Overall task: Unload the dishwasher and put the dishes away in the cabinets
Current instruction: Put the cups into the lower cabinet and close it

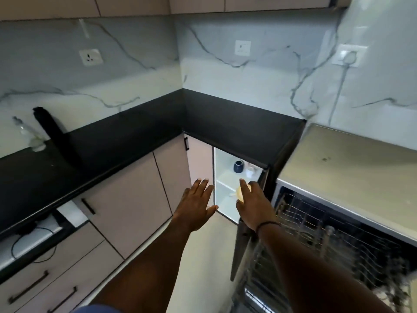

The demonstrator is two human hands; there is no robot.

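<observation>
Now we have a pale, cream-coloured dish (pixel 242 191) at the mouth of the open corner cabinet (pixel 225 177), just above its lower white shelf. Our right hand (pixel 253 204) covers most of it from above, so we cannot tell its exact shape, nor whether the fingers are clamped on it or merely resting over it. Our left hand (pixel 198 204) hangs beside it with fingers spread and nothing in it, level with the left edge of the cabinet opening. A dark band sits on the right wrist.

Deeper in the cabinet, on the upper shelf, stands a dark blue cup (pixel 238 166), with some pale, blurred pieces just to its right. The cabinet's dark door (pixel 243 236) swings out toward us, between the opening and the dishwasher (pixel 338 222). The dishwasher stands open at our right, its wire rack (pixel 316 240) pulled out, its contents too blurred to name.

A black countertop (pixel 135 136) wraps the corner above pinkish cabinet fronts. On it, far left, stand a clear bottle (pixel 29 136) and a black faucet (pixel 54 129). Marble-patterned wall behind carries white sockets (pixel 91 57).
</observation>
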